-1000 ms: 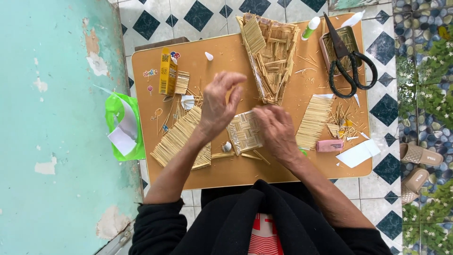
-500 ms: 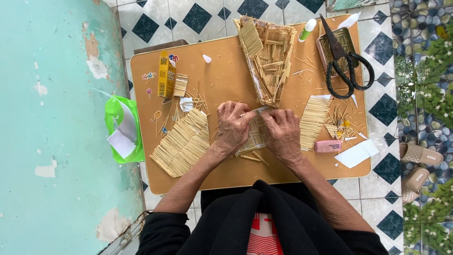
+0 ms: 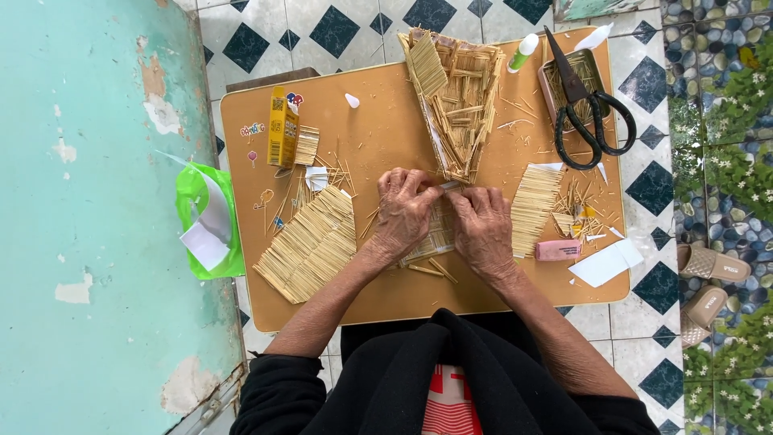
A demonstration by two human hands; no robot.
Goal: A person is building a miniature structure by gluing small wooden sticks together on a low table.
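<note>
Head view shows the tan rectangular wooden surface (image 3: pixel 378 137) strewn with stick work, the biggest piece being the tall half-built framework of pale sticks (image 3: pixel 455 101) at the far edge, then the slanted mat of glued sticks (image 3: pixel 310 242) on the left and a narrower stick mat (image 3: pixel 534 205) on the right. Black-handled scissors (image 3: pixel 588 109) lie over a small tray of sticks. Between the mats both hands press down on a small flat panel of glued sticks (image 3: pixel 439 234), which lies on the surface just below the framework. The left hand (image 3: pixel 405 211) is curled over its left part, fingers bent and gripping the top edge; the right hand (image 3: pixel 483 229) lies flatter, fingertips holding the same panel. From where I stand, uneven pressing could crack the thin sticks or shift them apart if the glue is wet. Most of the panel is hidden under the hands, and the loose slivers around it are hard to tell apart.
</note>
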